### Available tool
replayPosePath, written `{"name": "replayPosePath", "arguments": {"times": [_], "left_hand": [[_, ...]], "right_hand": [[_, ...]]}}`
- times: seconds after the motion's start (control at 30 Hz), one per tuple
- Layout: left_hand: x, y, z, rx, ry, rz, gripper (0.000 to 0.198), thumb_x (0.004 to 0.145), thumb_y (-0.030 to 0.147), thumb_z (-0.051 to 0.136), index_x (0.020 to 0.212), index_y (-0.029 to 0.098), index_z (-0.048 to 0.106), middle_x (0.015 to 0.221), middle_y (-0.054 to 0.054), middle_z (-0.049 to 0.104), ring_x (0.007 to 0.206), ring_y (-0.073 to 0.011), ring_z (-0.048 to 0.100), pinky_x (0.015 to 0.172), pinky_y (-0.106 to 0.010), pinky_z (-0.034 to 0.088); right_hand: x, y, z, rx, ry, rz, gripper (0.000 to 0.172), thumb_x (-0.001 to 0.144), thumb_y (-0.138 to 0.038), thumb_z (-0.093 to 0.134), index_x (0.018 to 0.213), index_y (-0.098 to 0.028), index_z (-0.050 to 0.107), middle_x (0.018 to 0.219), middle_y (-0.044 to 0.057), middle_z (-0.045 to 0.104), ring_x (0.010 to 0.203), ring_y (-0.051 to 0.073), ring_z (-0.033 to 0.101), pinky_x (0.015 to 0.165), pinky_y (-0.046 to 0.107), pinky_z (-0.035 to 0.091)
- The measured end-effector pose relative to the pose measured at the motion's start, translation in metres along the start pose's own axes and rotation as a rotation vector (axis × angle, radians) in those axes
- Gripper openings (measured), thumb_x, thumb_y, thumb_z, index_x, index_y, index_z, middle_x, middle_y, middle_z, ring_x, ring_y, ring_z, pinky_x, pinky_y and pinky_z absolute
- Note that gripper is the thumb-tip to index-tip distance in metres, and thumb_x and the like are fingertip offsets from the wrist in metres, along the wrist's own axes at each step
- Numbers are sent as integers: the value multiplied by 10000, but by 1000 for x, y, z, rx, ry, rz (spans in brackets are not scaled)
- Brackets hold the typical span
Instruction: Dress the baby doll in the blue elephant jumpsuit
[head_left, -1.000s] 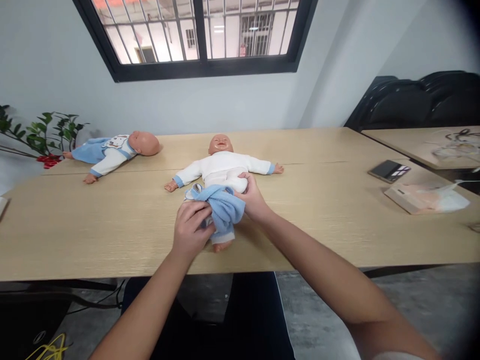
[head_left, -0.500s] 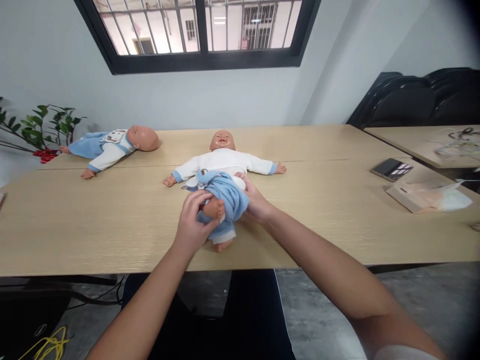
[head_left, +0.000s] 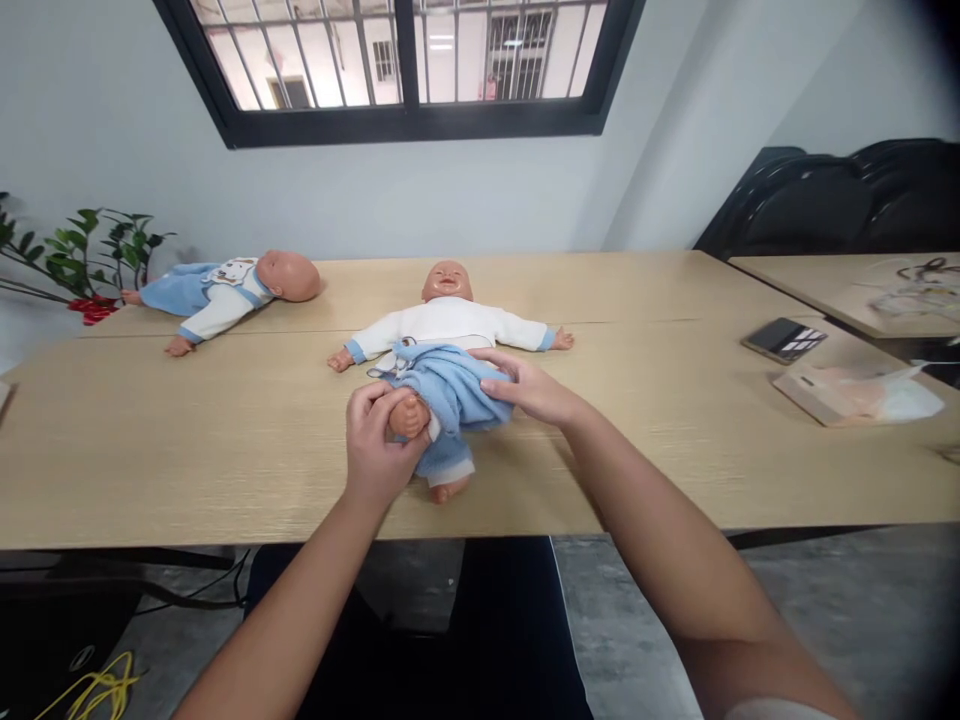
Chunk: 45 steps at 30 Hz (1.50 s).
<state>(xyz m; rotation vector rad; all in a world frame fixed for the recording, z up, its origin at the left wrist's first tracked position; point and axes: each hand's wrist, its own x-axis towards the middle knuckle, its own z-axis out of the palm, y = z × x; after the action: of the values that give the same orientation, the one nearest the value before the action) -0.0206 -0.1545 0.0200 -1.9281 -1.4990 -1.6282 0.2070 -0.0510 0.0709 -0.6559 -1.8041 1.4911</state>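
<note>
A baby doll (head_left: 448, 284) in a white long-sleeved top lies on its back on the table, head toward the window and arms spread. Bunched blue pants (head_left: 450, 385) cover its hips and legs. My left hand (head_left: 381, 440) is closed round the doll's raised foot (head_left: 409, 416), at the pant cuff. With thumb and fingers, my right hand (head_left: 529, 385) pinches the blue cloth at the right side of the doll's hips. The other foot (head_left: 450, 489) sticks out of its white-edged cuff near the table's front edge.
A second doll (head_left: 225, 290) in blue and white lies at the back left, beside a green plant (head_left: 112, 245). To the right are a phone (head_left: 784, 340) and a tissue box (head_left: 817, 394). Black chairs (head_left: 810, 205) stand behind the side table (head_left: 847, 265).
My right hand has moved right and pulled the blue cloth outward over the white part at the hip. My left hand and the held foot have shifted slightly left.
</note>
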Motion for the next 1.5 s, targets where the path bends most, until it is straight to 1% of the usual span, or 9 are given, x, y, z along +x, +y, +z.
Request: {"name": "replayPosePath", "arguments": {"times": [0.07, 0.23, 0.33, 0.43, 0.63, 0.8, 0.93, 1.27, 1.5], "left_hand": [[-1, 2, -1, -8, 12, 44, 291, 838, 322, 764, 1098, 229, 672, 1048, -68, 586, 1027, -241, 622, 936, -420, 536], [-5, 9, -8, -18, 19, 272, 420, 774, 317, 862, 1157, 272, 696, 950, -41, 587, 861, -200, 619, 788, -365, 552], [-8, 11, -11, -86, -44, 437, 568, 737, 321, 903, 1253, 281, 671, 889, -19, 568, 773, -171, 598, 702, -325, 548], [-10, 16, -8, -141, -70, 472, 608, 738, 306, 907, 1289, 261, 654, 902, -21, 567, 768, -168, 599, 691, -321, 557], [-5, 59, 9, -182, -144, 238, 428, 832, 251, 809, 1231, 273, 655, 1033, -57, 595, 911, -200, 639, 812, -347, 592], [1, 105, 38, -285, -527, 72, 396, 858, 185, 733, 1229, 276, 629, 1162, -63, 577, 1044, -204, 641, 900, -347, 589], [2, 121, 61, -224, -775, 154, 347, 895, 211, 692, 1232, 268, 630, 1244, -70, 577, 1072, -218, 614, 842, -340, 580], [2, 98, 76, -132, -884, 265, 356, 861, 254, 741, 1209, 296, 678, 1279, -42, 602, 1127, -232, 590, 841, -339, 526], [32, 77, 81, -263, -1035, 286, 318, 873, 347, 742, 1171, 248, 697, 1270, -75, 629, 1115, -248, 612, 883, -362, 522]], "right_hand": [[5, 7, -11, -12, 118, 11, 412, 812, -490, 792, 1127, -233, 729, 1139, 48, 723, 1040, 228, 656, 910, 356, 526], [26, 50, -53, -107, 671, -3, 263, 840, -416, 674, 960, -181, 689, 909, 27, 702, 826, 177, 602, 826, 329, 504], [32, 71, -74, -215, 787, 50, 240, 847, -389, 619, 933, -169, 660, 864, 29, 686, 790, 179, 584, 798, 331, 494], [32, 79, -79, -400, 778, 52, 247, 858, -409, 607, 933, -176, 639, 918, 50, 694, 855, 208, 603, 845, 360, 482], [26, 72, -71, -576, 802, -23, 385, 827, -439, 701, 1086, -186, 569, 1128, 98, 631, 965, 226, 583, 936, 399, 470], [25, 69, -74, -600, 874, -95, 392, 863, -498, 675, 1094, -197, 577, 1219, 114, 553, 919, 208, 558, 942, 411, 485], [26, 75, -75, -617, 773, -54, 367, 849, -478, 705, 1055, -189, 610, 1136, 99, 558, 897, 203, 558, 949, 403, 487], [30, 86, -80, -648, 565, -126, 246, 898, -425, 664, 1018, -210, 659, 1099, 85, 641, 1090, 238, 588, 1016, 413, 470], [29, 88, -79, -721, 518, -18, 252, 882, -390, 652, 1042, -195, 659, 1115, 91, 653, 1112, 263, 598, 1050, 446, 457]]}}
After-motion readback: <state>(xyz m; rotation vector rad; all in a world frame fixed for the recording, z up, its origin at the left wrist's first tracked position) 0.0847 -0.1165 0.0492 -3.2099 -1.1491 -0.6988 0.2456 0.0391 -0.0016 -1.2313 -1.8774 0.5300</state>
